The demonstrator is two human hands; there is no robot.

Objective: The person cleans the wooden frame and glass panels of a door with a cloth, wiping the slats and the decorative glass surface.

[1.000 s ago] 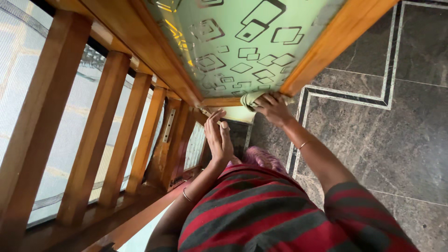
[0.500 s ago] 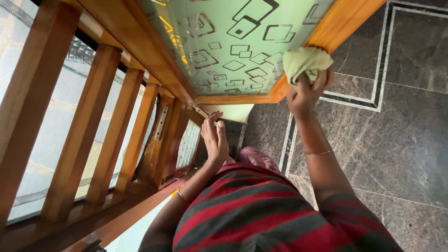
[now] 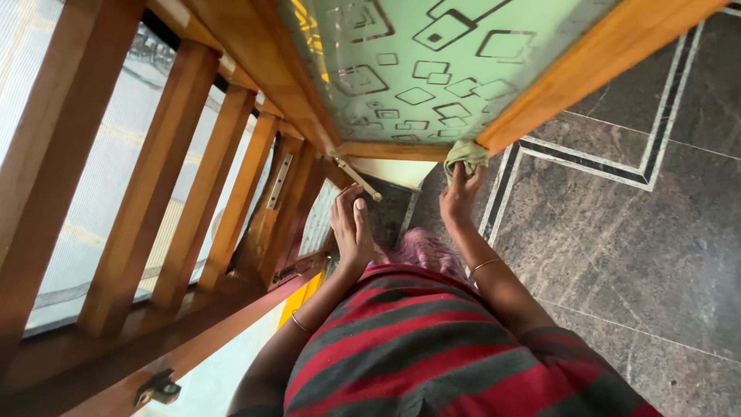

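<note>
**Green cloth pressed to the bottom corner of a wooden door**

Wood framed nearly everything in the head view; the door (image 3: 432, 147), a warm orange-brown frame around a pale green frosted glass panel (image 3: 440, 54) printed with dark rounded squares, hung open above the person's hands. The right hand (image 3: 460, 194) was closed around a bunched pale green cloth (image 3: 465, 154), fingers curled over it and pressing it against the door's lower corner, where the bottom rail met the outer stile; a thin bangle (image 3: 486, 265) sat on that wrist. The left hand (image 3: 351, 226) was raised flat with its fingers straight and held together, gripping nothing; it stood just below the bottom rail near the hinge side, and whether the fingertips touched the small metal bolt (image 3: 357, 180) projecting there could not be told; a second thin bangle (image 3: 300, 323) circled the left forearm. To the left ran a wooden window frame (image 3: 177, 177) with upright bars over mesh; a metal hinge plate (image 3: 279, 181) showed on the jamb. Below and to the right lay the dark grey stone floor (image 3: 617, 239) with a black and white inlaid border; the person's red and grey striped garment (image 3: 432, 347) filled the lower middle.
</note>
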